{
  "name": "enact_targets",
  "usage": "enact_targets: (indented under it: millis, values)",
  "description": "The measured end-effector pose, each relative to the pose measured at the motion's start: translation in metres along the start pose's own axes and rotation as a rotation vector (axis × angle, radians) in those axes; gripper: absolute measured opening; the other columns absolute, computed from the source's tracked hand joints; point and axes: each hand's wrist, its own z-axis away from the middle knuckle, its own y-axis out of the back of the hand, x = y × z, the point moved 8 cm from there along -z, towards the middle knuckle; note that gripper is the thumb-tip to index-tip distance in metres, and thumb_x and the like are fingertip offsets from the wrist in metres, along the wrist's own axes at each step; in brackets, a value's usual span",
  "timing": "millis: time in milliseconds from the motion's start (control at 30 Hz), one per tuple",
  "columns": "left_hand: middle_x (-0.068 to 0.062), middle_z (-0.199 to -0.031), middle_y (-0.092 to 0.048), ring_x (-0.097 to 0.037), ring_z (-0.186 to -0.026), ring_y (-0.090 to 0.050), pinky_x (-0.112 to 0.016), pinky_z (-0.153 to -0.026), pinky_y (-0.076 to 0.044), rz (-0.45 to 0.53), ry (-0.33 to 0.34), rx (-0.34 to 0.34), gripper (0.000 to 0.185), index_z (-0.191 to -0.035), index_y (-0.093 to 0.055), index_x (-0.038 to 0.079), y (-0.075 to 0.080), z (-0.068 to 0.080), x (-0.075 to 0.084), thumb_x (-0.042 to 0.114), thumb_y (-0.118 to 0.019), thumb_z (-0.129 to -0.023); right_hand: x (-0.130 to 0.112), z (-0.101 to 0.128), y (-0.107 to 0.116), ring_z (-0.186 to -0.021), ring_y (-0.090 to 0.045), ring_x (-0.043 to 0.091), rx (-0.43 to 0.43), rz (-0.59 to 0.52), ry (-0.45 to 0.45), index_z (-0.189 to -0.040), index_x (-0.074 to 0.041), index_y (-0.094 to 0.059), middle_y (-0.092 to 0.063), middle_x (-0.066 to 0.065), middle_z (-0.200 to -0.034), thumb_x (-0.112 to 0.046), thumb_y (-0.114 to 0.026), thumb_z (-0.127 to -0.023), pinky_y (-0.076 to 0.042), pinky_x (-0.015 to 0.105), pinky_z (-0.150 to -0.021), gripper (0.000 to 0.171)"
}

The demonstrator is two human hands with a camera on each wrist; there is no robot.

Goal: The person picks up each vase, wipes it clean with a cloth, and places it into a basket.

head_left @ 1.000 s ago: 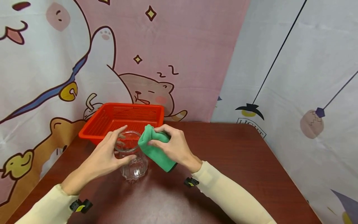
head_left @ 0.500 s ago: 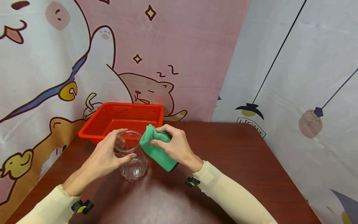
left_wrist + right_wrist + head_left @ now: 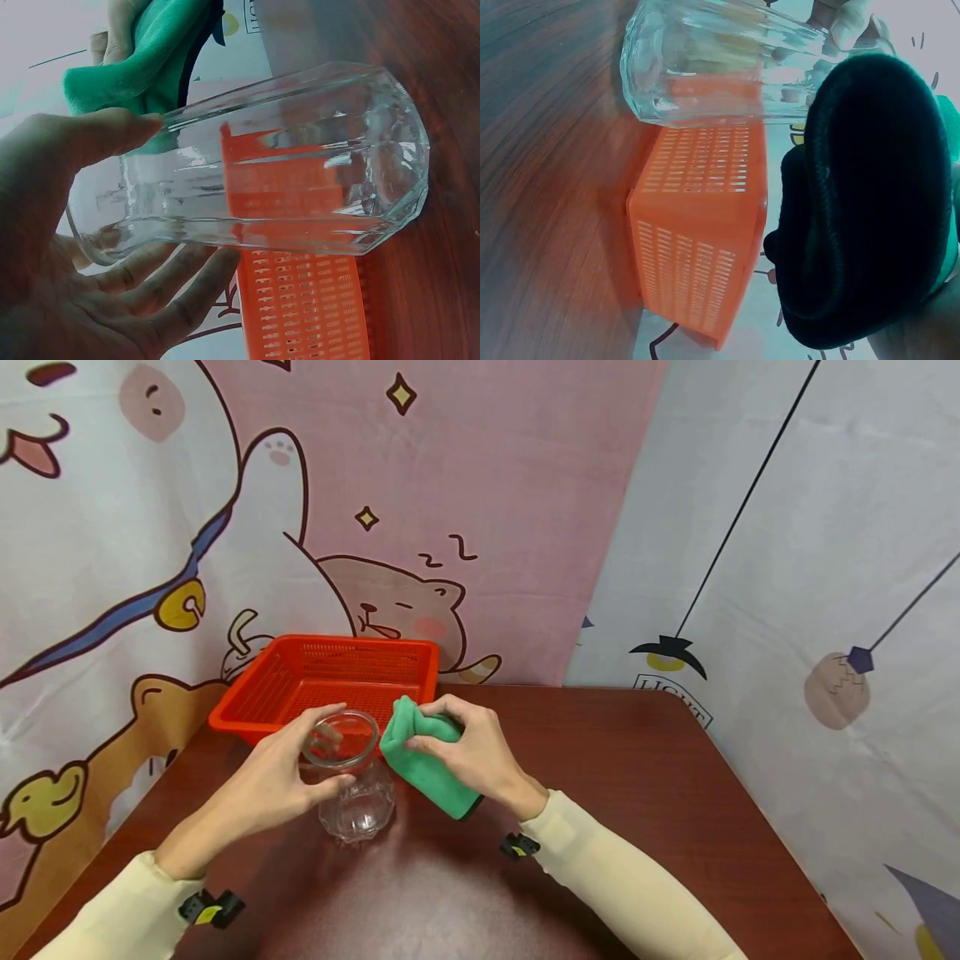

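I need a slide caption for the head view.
Left hand round a clear glass vase, right hand pinching a green cloth, red plastic basket behind.

A clear, colourless glass vase (image 3: 356, 808), faceted with a flared round rim, stands upright, mouth up, over the left part of the counter (image 3: 622, 777), nearer its left edge than its right. The left hand (image 3: 270, 777) curves round its neck. A green cloth (image 3: 423, 770), folded and dark-edged, is pinched by the right hand (image 3: 480, 747), raised just right of the rim.
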Motion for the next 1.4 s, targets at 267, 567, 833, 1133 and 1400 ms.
enact_targets:
  millis: [267, 567, 833, 1133, 1400]
  values:
    - [-0.001, -0.135, -0.081, -0.021, -0.123, -0.079, -0.045, -0.097, -0.066, 0.064, -0.06, -0.138, 0.094, -0.172, -0.049, 0.029, 0.002, -0.005, -0.006, 0.028, -0.101, -0.094, 0.007, 0.001, 0.0, -0.097, -0.08, 0.01, -0.017, 0.005, -0.025, -0.122, -0.018, -0.086, -0.089, -0.001, -0.12, -0.025, -0.104, -0.091, -0.066, 0.026, -0.085, 0.037]
    - [0.0, -0.153, -0.073, -0.024, -0.137, -0.073, -0.036, -0.102, -0.068, 0.189, -0.135, -0.29, 0.091, -0.176, -0.043, 0.035, -0.002, -0.012, -0.019, 0.021, -0.092, -0.101, 0.008, 0.005, -0.002, -0.096, -0.079, 0.011, -0.048, -0.018, -0.032, -0.124, -0.019, -0.086, -0.088, -0.001, -0.121, -0.025, -0.103, -0.091, -0.066, 0.026, -0.085, 0.037]
    - [0.001, -0.163, -0.068, -0.023, -0.144, -0.07, -0.042, -0.112, -0.065, 0.203, -0.202, -0.356, 0.098, -0.181, -0.037, 0.035, -0.003, -0.016, -0.025, 0.013, -0.09, -0.101, 0.009, 0.008, -0.006, -0.096, -0.079, 0.011, -0.052, -0.033, -0.026, -0.123, -0.019, -0.086, -0.088, -0.001, -0.12, -0.024, -0.103, -0.092, -0.065, 0.026, -0.086, 0.036]
    - [-0.004, -0.161, -0.069, -0.028, -0.142, -0.072, -0.045, -0.107, -0.068, 0.153, -0.11, -0.251, 0.111, -0.184, -0.029, 0.037, -0.005, -0.005, -0.026, 0.026, -0.097, -0.098, 0.011, 0.008, -0.017, -0.096, -0.078, 0.01, -0.075, -0.043, -0.014, -0.126, -0.02, -0.086, -0.088, -0.001, -0.121, -0.025, -0.102, -0.093, -0.066, 0.026, -0.085, 0.037]
    - [-0.004, -0.144, -0.077, -0.021, -0.119, -0.082, -0.044, -0.1, -0.07, 0.08, -0.079, -0.097, 0.108, -0.179, -0.036, 0.025, -0.008, -0.001, -0.021, 0.032, -0.102, -0.094, 0.009, 0.004, -0.029, -0.107, -0.08, 0.009, -0.084, -0.074, 0.009, -0.138, -0.021, -0.083, -0.087, -0.004, -0.131, -0.023, -0.1, -0.095, -0.067, 0.027, -0.094, 0.046]
